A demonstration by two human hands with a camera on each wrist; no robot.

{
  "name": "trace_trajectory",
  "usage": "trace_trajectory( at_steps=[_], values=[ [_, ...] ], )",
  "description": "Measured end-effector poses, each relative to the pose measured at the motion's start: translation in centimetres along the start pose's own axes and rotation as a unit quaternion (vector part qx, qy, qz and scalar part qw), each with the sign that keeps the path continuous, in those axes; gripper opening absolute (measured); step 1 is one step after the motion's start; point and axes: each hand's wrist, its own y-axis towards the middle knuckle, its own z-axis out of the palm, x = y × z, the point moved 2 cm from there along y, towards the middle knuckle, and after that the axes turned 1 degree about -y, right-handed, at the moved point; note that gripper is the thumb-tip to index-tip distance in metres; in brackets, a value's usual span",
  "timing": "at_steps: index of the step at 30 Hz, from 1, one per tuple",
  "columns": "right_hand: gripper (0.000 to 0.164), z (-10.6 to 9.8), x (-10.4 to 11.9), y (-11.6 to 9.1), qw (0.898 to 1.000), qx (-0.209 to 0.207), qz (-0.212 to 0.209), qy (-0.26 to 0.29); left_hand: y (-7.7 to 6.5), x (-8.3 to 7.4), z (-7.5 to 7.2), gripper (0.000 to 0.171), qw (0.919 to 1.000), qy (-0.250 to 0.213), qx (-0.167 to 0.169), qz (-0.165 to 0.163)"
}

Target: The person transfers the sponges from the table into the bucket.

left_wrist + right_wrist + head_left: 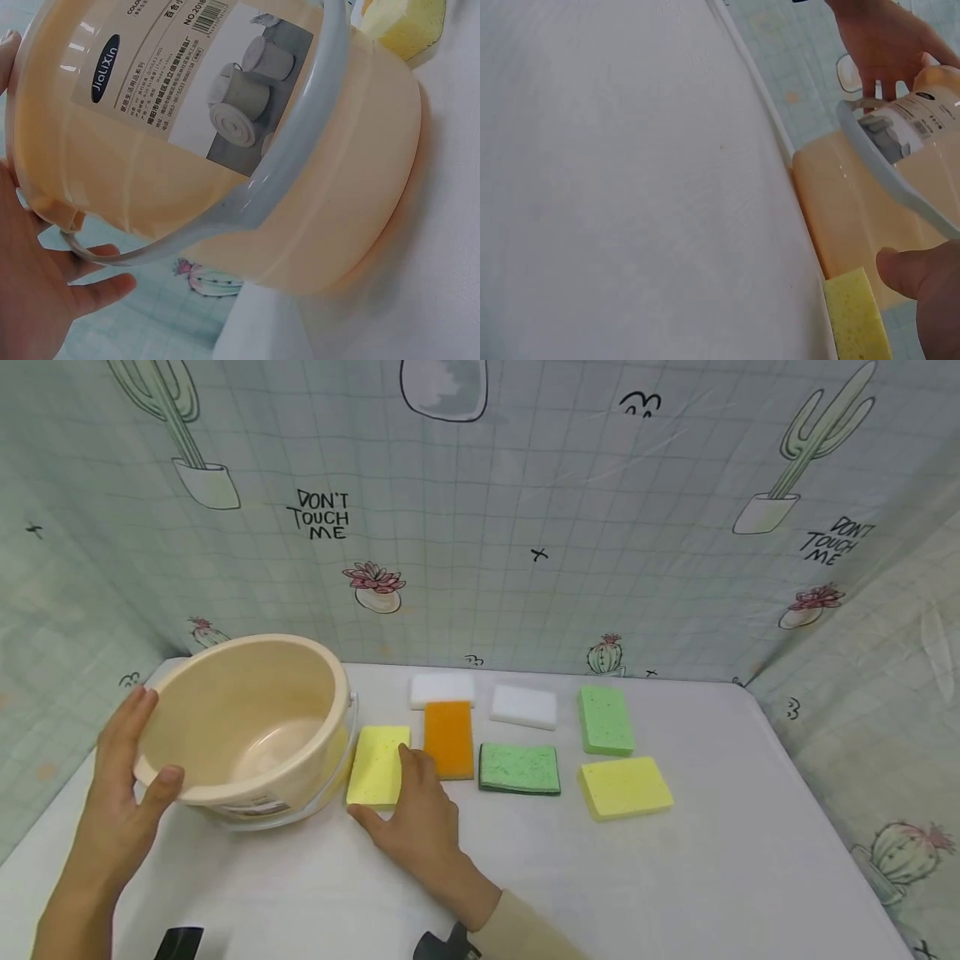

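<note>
A cream bucket (247, 718) stands tilted at the left of the table, its open mouth toward the head camera. My left hand (120, 785) holds its rim, thumb over the inner edge and fingers along the outside. The bucket's grey-white handle (300, 127) hangs down across its labelled side. Just right of the bucket lies a yellow sponge (375, 768). My right hand (423, 818) reaches over its near right corner, thumb and fingers spread about it. In the right wrist view the thumb (907, 271) stands apart from the sponge.
Right of that sponge lie an orange sponge (448, 739), two white sponges (441, 689), a green sponge with a dark underside (519, 767), another green sponge (606, 720) and a second yellow sponge (626, 787). A printed curtain (540, 510) stands behind the white table (675, 893).
</note>
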Motion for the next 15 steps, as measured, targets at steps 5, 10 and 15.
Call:
trace_trajectory(
  at_steps=[5,10,15],
  values=[
    [0.099,0.9,0.7,0.3,0.999,-0.003,0.018,-0.030,-0.1,-0.1,0.0,0.067,1.0000,-0.002,0.001,-0.007],
    [0.098,1.4,1.0,0.6,0.998,-0.021,0.017,-0.063,-0.2,-0.2,0.0,0.067,1.0000,-0.003,-0.001,-0.007],
    [0.091,1.6,1.2,0.5,0.997,-0.032,0.014,-0.071,0.0,-0.2,0.0,0.064,1.0000,0.003,-0.001,-0.001]
  ],
)
